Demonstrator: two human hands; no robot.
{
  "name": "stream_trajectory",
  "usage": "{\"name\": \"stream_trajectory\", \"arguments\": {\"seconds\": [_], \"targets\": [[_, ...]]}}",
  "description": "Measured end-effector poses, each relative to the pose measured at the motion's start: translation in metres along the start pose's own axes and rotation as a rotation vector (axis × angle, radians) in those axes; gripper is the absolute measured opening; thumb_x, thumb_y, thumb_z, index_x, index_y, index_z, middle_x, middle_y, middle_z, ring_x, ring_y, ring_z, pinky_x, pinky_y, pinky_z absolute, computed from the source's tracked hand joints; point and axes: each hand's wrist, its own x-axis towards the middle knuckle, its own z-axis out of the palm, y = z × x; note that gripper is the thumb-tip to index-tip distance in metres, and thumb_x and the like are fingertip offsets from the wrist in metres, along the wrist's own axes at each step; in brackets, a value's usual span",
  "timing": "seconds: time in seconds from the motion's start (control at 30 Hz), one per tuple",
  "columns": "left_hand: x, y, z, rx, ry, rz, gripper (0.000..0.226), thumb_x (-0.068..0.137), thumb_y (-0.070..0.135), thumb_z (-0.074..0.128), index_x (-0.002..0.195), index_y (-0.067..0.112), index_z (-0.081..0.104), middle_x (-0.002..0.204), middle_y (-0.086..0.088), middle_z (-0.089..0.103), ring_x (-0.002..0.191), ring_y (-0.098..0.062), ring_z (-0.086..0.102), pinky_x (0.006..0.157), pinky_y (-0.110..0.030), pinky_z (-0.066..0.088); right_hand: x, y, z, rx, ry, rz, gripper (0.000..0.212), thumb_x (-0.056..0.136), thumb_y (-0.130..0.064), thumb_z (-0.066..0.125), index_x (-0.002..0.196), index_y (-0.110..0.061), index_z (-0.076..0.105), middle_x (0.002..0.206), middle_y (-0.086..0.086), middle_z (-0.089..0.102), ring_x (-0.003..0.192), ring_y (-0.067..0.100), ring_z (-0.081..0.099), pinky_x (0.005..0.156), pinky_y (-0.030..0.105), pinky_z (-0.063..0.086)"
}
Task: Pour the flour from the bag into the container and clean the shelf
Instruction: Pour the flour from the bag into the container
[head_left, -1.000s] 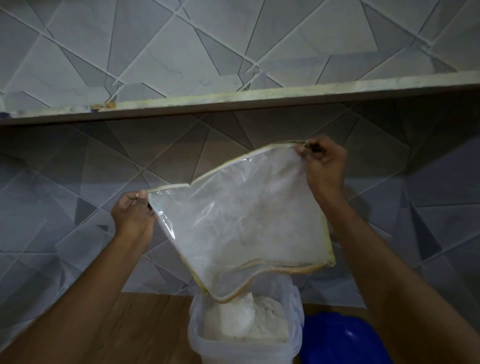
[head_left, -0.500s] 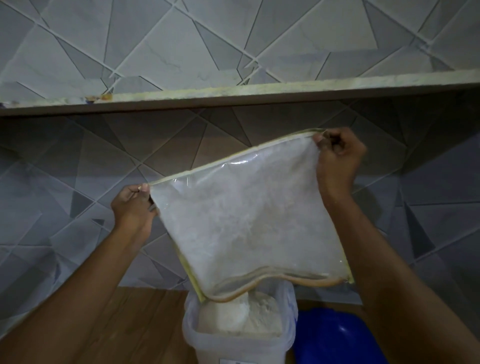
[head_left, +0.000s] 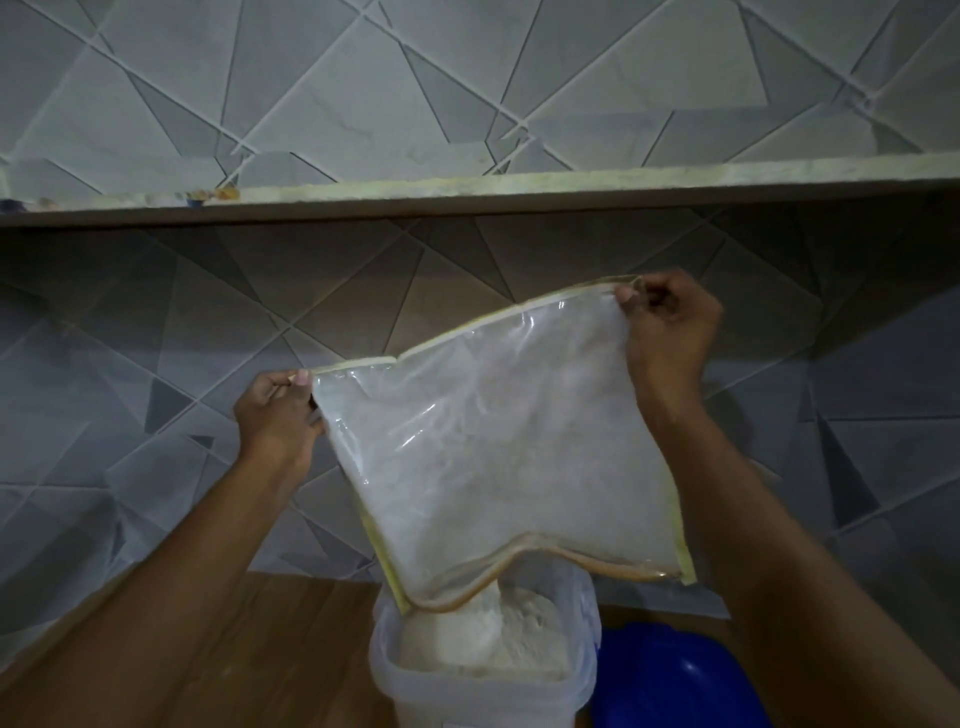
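Both corners of the upturned bag (head_left: 493, 457) are pinched, fingers clamped, by left hand (head_left: 278, 415) and right hand (head_left: 667, 332); its mouth hangs over the container (head_left: 467, 699). Heaped flour (head_left: 483, 644) may spill onto the surface (head_left: 311, 649) if shaken off-centre.

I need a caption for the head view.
Left hand and right hand hold the clear bag upended over the flour container.

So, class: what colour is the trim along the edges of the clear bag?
Pale yellow trim on the bag, seen best in the head view.
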Motion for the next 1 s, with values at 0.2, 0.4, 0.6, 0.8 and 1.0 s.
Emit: {"name": "stream_trajectory", "arguments": {"seconds": [0.2,0.4,0.6,0.8,1.0], "targets": [[0.003,0.001,-0.005,-0.025,0.011,-0.025,0.021,0.1,0.008,0.057,0.081,0.017,0.056,0.104,-0.019,0.063,0.099,-0.035,0.063,0.077,-0.049,0.058,0.0,-0.011,0.002,-0.013,-0.039,-0.047,0.004,0.085,-0.005,0.072,0.084,-0.005,0.069,0.073,-0.005,0.062,0.068,0.0,0.058,0.066,0.024,0.051],[0.004,-0.002,-0.008,-0.011,0.043,-0.036,0.021,0.101,0.01,0.056,0.081,0.018,0.055,0.101,-0.019,0.064,0.09,-0.03,0.065,0.066,-0.039,0.058,-0.001,-0.012,0.003,-0.002,-0.082,-0.077,0.005,0.085,-0.004,0.071,0.082,-0.007,0.068,0.071,-0.006,0.061,0.067,-0.001,0.056,0.065,0.022,0.048],[0.004,-0.003,-0.006,-0.029,0.079,-0.071,0.022,0.1,0.009,0.057,0.081,0.018,0.055,0.097,-0.018,0.064,0.094,-0.033,0.064,0.075,-0.046,0.057,-0.003,-0.01,0.004,-0.003,-0.068,-0.076,0.012,0.085,-0.004,0.072,0.082,-0.014,0.066,0.071,-0.012,0.06,0.066,-0.004,0.055,0.065,0.019,0.047],[0.004,-0.002,-0.01,-0.021,0.071,-0.072,0.019,0.098,0.009,0.06,0.082,0.017,0.058,0.111,-0.021,0.064,0.1,-0.035,0.066,0.079,-0.05,0.058,0.001,-0.005,0.003,-0.012,0.019,-0.056,0.006,0.085,-0.005,0.071,0.082,-0.008,0.067,0.07,-0.004,0.061,0.068,0.005,0.057,0.065,0.028,0.049],[0.004,-0.002,-0.013,-0.005,0.089,-0.083,0.021,0.099,0.008,0.059,0.081,0.019,0.057,0.113,-0.022,0.063,0.1,-0.037,0.065,0.082,-0.053,0.057,-0.004,-0.005,0.0,-0.077,-0.059,-0.092,0.008,0.089,-0.007,0.07,0.084,-0.003,0.067,0.075,0.004,0.065,0.071,0.018,0.064,0.067,0.03,0.053]]}}
